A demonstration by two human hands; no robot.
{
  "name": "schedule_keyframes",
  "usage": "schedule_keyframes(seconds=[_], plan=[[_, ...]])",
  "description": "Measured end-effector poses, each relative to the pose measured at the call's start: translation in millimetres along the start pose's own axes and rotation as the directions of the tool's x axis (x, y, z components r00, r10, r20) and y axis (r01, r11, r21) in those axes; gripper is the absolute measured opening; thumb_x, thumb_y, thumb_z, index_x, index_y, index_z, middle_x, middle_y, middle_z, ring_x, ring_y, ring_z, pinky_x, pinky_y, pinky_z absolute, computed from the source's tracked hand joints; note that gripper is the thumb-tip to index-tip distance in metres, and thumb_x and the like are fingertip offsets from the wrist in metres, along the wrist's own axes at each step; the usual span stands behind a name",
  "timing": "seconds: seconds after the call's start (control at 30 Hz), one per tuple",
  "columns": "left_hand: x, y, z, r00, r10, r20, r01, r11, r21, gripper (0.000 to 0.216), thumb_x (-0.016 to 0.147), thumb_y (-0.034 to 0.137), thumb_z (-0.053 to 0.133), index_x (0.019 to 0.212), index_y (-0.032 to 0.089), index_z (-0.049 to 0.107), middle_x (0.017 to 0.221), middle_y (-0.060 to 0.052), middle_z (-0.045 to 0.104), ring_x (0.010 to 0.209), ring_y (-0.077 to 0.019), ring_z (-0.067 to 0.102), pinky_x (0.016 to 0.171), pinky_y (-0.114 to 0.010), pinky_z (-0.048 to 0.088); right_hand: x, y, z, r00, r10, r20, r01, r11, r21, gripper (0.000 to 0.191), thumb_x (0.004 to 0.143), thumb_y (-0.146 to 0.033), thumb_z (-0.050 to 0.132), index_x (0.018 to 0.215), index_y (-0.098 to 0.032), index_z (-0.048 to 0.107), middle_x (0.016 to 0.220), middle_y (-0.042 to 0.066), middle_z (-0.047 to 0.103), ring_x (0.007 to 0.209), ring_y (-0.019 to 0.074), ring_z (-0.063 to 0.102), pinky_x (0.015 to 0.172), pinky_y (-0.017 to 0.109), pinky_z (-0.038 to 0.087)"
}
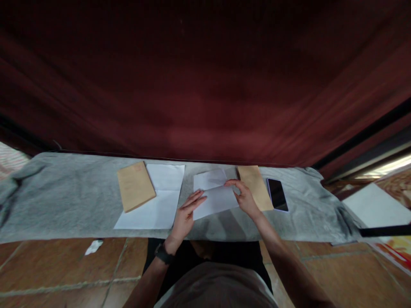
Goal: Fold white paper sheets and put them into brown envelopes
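A folded white sheet of paper (215, 202) lies in front of me at a slight tilt, between my two hands. My left hand (188, 212) holds its left side, fingers stretched along the upper left corner. At the upper right edge, my right hand (243, 197) grips the sheet with bent fingers and thumb. Behind it lies another piece of white paper (210, 179), partly covered. A brown envelope (256, 188) rests just right of my right hand. To the left, a second brown envelope (135, 187) overlaps an open, creased white sheet (160, 209).
A phone (278, 195) with a dark screen lies right of the envelopes. Grey cloth (80, 196) covers the narrow table, with a dark red curtain (205, 98) behind it. A white board-like object (380, 206) is at far right. Crumpled tissue (93, 247) lies on the tiled floor.
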State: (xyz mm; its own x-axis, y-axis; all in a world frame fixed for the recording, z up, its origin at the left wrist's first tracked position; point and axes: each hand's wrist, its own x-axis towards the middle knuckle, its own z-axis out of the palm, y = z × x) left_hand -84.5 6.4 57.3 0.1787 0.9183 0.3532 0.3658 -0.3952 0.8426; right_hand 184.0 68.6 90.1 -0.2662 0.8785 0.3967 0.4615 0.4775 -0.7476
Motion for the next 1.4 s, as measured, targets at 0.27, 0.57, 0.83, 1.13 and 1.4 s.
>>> schedule_keyframes(seconds=[0.27, 0.57, 0.83, 1.13, 1.4], plan=[[-45, -35, 32, 0.957, 0.006, 0.289, -0.124, 0.913, 0.389, 0.083, 0.073, -0.011, 0.038, 0.145, 0.027, 0.053, 0.155, -0.002, 0.049, 0.148, -0.0178, 0.037, 0.119, -0.045, 0.042, -98, 37, 26, 0.920, -0.064, 0.388, 0.209, 0.914, -0.346, 0.073, 0.075, -0.001, 0.053, 0.143, -0.027, 0.056, 0.149, 0.005, 0.055, 0.140, 0.0215, 0.047, 0.118, 0.048, 0.038], [-37, -16, 9, 0.855, -0.066, 0.514, -0.167, 0.904, 0.393, 0.082, 0.074, -0.006, 0.038, 0.143, 0.035, 0.056, 0.155, 0.003, 0.047, 0.147, -0.0150, 0.039, 0.124, -0.045, 0.030, -124, 28, 22, 0.894, -0.052, 0.444, 0.248, 0.884, -0.396, 0.060, 0.089, -0.014, 0.055, 0.147, -0.029, 0.051, 0.155, 0.002, 0.047, 0.143, 0.0186, 0.044, 0.122, 0.045, 0.035], [20, 3, 92, 0.858, 0.017, 0.513, -0.275, 0.858, 0.433, 0.048, 0.105, 0.036, 0.036, 0.149, 0.020, 0.047, 0.159, -0.007, 0.042, 0.150, -0.0193, 0.034, 0.125, -0.044, 0.025, -121, 24, 27, 0.905, -0.010, 0.426, 0.195, 0.898, -0.393, 0.050, 0.088, -0.017, 0.059, 0.137, -0.024, 0.062, 0.143, 0.006, 0.061, 0.139, 0.0225, 0.048, 0.123, 0.047, 0.032], [53, -40, 95, 0.894, 0.010, 0.448, -0.309, 0.736, 0.602, 0.052, 0.105, 0.041, 0.034, 0.153, 0.021, 0.042, 0.161, -0.006, 0.038, 0.151, -0.0209, 0.031, 0.126, -0.045, 0.020, -121, 23, 24, 0.905, -0.031, 0.425, 0.205, 0.906, -0.371, 0.052, 0.091, -0.021, 0.055, 0.143, -0.025, 0.056, 0.154, 0.005, 0.050, 0.143, 0.0215, 0.045, 0.122, 0.048, 0.032], [56, -65, 50, 0.950, -0.102, 0.296, -0.162, 0.649, 0.744, 0.057, 0.105, 0.042, 0.027, 0.156, 0.018, 0.037, 0.161, -0.008, 0.037, 0.153, -0.0231, 0.026, 0.126, -0.046, 0.020, -123, 26, 25, 0.908, -0.044, 0.416, 0.209, 0.909, -0.360, 0.052, 0.092, -0.024, 0.057, 0.144, -0.024, 0.055, 0.153, 0.006, 0.050, 0.142, 0.0227, 0.045, 0.122, 0.049, 0.033]])
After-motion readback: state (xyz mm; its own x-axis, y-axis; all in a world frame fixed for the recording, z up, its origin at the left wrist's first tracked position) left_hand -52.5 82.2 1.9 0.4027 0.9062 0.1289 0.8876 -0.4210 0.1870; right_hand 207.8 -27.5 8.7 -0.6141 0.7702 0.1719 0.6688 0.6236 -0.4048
